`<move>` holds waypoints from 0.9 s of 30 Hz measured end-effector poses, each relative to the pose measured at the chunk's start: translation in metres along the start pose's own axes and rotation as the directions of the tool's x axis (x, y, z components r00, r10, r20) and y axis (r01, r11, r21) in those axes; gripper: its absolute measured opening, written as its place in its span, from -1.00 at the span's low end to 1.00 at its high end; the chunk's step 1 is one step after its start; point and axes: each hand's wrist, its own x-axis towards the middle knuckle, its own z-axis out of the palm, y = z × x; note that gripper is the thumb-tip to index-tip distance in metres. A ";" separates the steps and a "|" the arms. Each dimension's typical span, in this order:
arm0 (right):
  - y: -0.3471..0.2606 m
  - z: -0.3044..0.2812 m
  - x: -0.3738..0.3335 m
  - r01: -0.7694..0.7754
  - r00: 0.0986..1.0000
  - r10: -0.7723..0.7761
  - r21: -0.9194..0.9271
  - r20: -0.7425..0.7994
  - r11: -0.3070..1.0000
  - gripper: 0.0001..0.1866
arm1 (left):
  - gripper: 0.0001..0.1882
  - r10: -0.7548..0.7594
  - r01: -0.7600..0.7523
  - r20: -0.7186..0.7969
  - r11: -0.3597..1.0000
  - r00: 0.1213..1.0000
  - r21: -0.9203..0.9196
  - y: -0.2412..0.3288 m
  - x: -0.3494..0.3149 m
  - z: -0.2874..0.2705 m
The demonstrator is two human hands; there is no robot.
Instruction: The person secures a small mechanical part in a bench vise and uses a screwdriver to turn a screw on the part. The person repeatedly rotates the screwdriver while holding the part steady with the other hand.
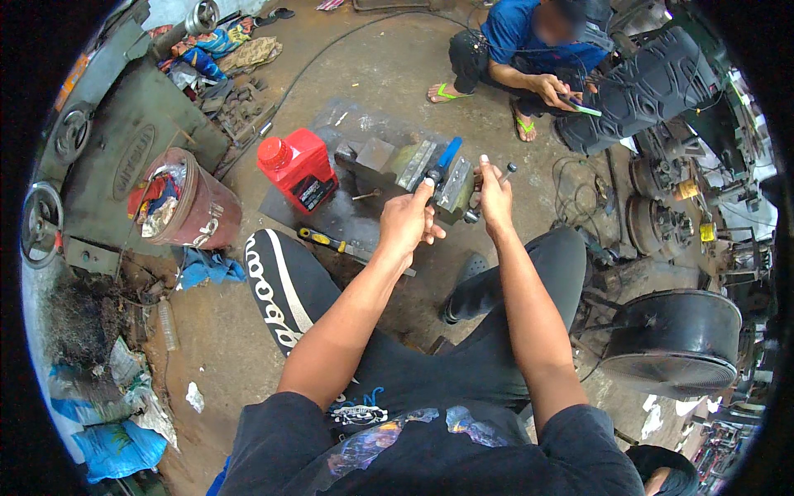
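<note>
The blue part is sitting in the gap of the vise on the bench, beyond the red bottle. The left grip is pressing a thumb at its dark end (whether the fingers are holding it, I cannot tell), while the right grip is clasping the vise's bar.

Stained concrete floor spread through the evenly lit workshop. A green machine tool with handwheels stood along the left, a dark red bucket of rags beside it. A blue plastic bag lay at lower left; a black drum fan stood at right.
</note>
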 end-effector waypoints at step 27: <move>-0.026 0.013 0.050 0.243 0.807 -0.561 -0.762 -0.185 0.601 -0.68 | -0.38 -0.143 0.137 0.068 0.987 0.987 0.080 0.011 -0.001 -0.004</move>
